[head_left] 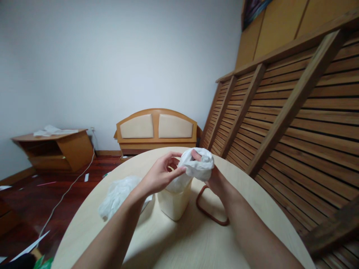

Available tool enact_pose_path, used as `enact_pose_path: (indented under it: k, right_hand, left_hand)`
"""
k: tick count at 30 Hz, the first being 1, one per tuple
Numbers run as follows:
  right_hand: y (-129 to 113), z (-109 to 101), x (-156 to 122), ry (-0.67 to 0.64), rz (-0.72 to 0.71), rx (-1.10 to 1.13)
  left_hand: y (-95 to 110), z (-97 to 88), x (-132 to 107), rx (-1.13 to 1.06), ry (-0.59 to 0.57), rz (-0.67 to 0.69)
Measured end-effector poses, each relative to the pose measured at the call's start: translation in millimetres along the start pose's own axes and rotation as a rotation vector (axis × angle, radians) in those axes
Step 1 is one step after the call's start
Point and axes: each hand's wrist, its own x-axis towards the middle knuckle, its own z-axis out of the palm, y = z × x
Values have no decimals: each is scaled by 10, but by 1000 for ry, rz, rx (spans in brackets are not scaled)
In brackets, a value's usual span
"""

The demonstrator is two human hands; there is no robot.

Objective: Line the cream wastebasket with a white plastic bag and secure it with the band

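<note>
A small cream bin (174, 203) stands on a round pale table (179, 239). Above its mouth both hands hold a white plastic bag (198, 166), whose lower part hangs into the bin. My left hand (159, 173) pinches the bag's left edge with thumb and fingers. My right hand (214, 177) is wrapped in the bag's bunched top, its fingers mostly hidden. A brown ring-shaped rim (209, 207) lies on the table just right of the bin.
A crumpled pile of white plastic bags (119, 194) lies left of the bin. Slatted wooden frames (294, 112) lean along the right. A headboard (156, 130) and a low wooden unit (56, 147) stand by the far wall; a cable (67, 190) crosses the floor.
</note>
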Motion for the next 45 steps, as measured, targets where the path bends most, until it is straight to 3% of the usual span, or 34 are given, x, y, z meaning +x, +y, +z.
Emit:
enact_pose_path:
  k: [4,7,13,16,18,24,31,34,36,42,45]
  right_hand:
    - [-122,-41,-13,45,-26,155]
    - [-203,-94,-26,45,-57,131]
    - [-193,-44,-72,-121,-99,55]
    - [-169,2,-78,-132,-124,77]
    - [-161,6,-78,-137,-140,105]
    - [-166,-27,-88,-197,-176,97]
    - [-263,-182,-58,5,-269,130]
    - [-276,-241,-44,50,-305,82]
    - [-285,-241,-56,22,-254,73]
    - [-289,-131,-142,-149,116,68]
    - [-267,-121,-146,-271,156,51]
  left_hand:
    - [19,-28,-20,93,37,-5]
    - [34,-44,-35,99,6,-53]
    - [69,23,-46,-10,-22,-25]
    - [59,47,-45,-62,-113,-22]
    - [47,53,-40,-90,-109,-35]
    - [43,46,-6,-188,108,35]
    - [-34,-109,50,-286,635,64]
    - [-15,-130,52,-399,752,111]
    - [35,-108,31,-413,722,138]
    - [195,37,-86,-283,430,109]
    - [264,94,-126,-310,391,134]
